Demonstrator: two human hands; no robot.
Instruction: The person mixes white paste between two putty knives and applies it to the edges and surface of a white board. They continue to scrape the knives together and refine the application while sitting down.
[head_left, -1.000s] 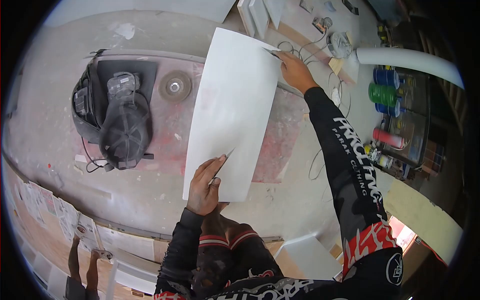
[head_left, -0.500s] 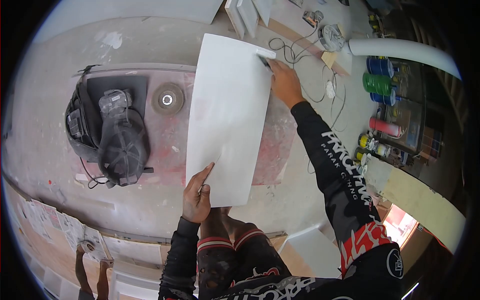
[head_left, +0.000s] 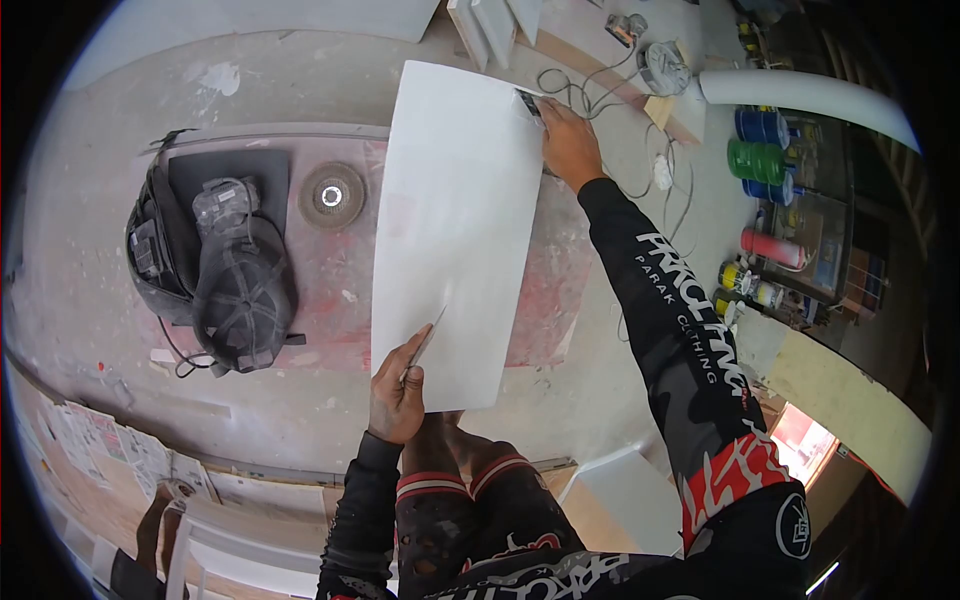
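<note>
A long white panel lies before me, its near end above my knees. My left hand rests at its lower left edge, closed around a thin putty knife whose narrow blade points up and to the right. At the panel's far right corner, my right hand grips a dark scraper against the surface. The fingers hide most of that scraper's handle end.
Left of the panel are a black backpack, a dark cap and a round grey disc. Cords trail on the floor at right, near paint cans and bottles. Another person's arm shows at lower left.
My right hand has slid the scraper slightly farther up to the panel's corner. My left hand keeps its hold, with its blade turned to show more. The other person's arms shifted.
</note>
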